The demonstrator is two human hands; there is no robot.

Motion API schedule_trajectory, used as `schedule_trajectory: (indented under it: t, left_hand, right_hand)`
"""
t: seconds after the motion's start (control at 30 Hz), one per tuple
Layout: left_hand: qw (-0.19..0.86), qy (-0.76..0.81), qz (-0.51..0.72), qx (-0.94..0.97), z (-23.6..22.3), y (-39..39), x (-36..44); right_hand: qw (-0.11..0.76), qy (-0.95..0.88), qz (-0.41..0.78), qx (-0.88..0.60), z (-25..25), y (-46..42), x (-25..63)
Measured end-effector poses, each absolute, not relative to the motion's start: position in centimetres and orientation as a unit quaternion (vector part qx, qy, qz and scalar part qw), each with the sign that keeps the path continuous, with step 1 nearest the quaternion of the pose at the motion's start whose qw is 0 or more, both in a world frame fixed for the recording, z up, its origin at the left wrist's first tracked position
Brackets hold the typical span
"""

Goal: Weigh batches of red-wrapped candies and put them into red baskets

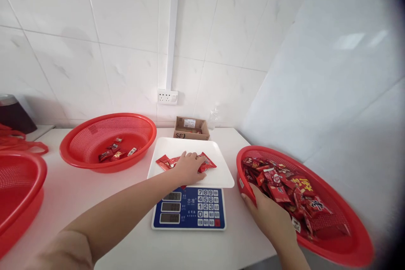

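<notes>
My left hand point(189, 168) reaches over the white pan point(221, 177) of a digital scale, its fingers curled down on several shiny red snack packets point(207, 163). Parts of the packets stick out on both sides of the hand; the rest is hidden under it. Below the pan is the scale's blue panel point(190, 223), with number keys and three small displays. My right hand point(268, 215) grips the near left rim of a red plastic basket point(354, 240), thumb outside. Many red snack packets point(280, 192) of mixed sizes lie in that basket, which looks tilted.
Left of the scale stands a red mesh basket point(76, 147) with a few small packets inside. Another red basket point(38, 177) is cut off at the left edge, near a red bag point(19, 141). An open cardboard box point(191, 135) sits behind the scale, below a wall socket point(167, 97).
</notes>
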State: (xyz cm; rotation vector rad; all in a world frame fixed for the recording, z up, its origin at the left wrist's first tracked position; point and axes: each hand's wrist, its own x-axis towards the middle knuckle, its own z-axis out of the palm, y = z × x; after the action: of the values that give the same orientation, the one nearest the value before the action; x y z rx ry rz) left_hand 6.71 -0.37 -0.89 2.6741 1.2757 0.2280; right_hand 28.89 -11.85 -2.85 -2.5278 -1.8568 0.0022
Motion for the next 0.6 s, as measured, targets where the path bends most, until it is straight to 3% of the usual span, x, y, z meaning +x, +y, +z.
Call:
schedule_trajectory:
  t: [0.33,0.6]
  left_hand:
    - [0.147,0.402,0.017,0.904,1.0,-1.3,2.0]
    - [0.184,0.473,0.042,0.861,0.2,-2.2,-0.5]
  right_hand:
    - [0.010,-0.588,0.006,-0.808,-2.7,-11.9,28.8]
    - [0.018,-0.591,0.002,-0.806,-2.8,-11.9,28.8]
